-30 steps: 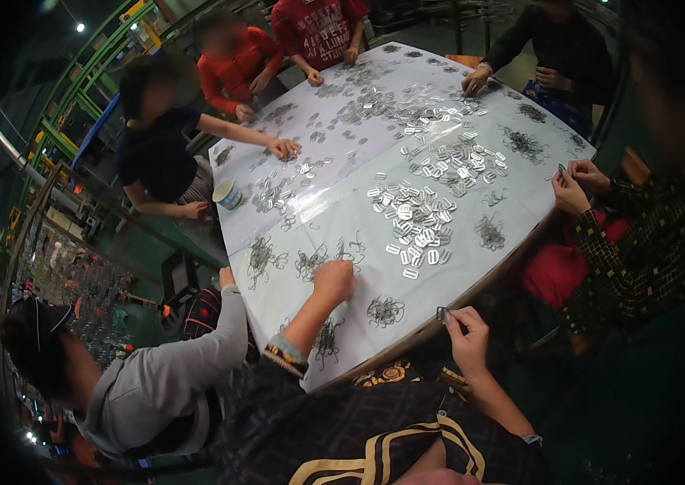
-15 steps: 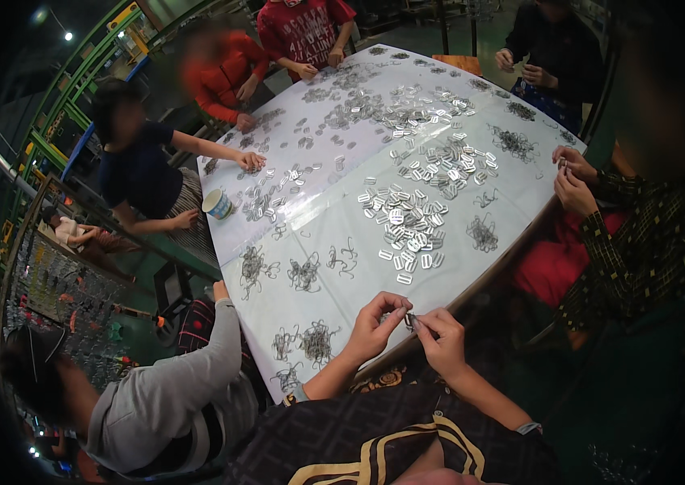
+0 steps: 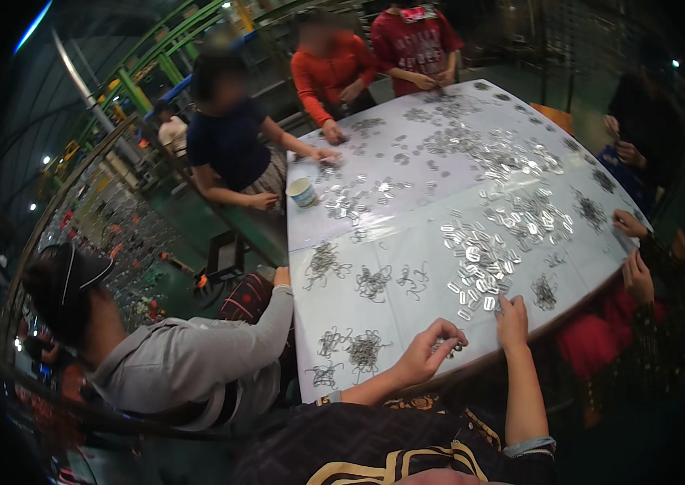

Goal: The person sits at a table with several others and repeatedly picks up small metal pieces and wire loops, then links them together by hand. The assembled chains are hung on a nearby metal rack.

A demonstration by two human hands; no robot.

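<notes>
My left hand is curled near the table's front edge, around a few small metal pieces; their exact shape is partly hidden by the fingers. Farther right and forward, my right hand reaches onto the table with its fingers stretched out. Its fingertips touch the near end of a heap of flat silver slider buckles, slotted plates lying loosely over one another. Whether a buckle sits under those fingertips is hard to make out.
Piles of bent wire hooks lie left on the white-covered table, with another hook pile at right. A paper cup stands at the left edge. A co-worker in grey sits close at left; other people surround the table.
My hands were together at the table edge, fingering a small metal piece. Now they are apart: the right has gone forward to the buckle heap. The view has swung left.
</notes>
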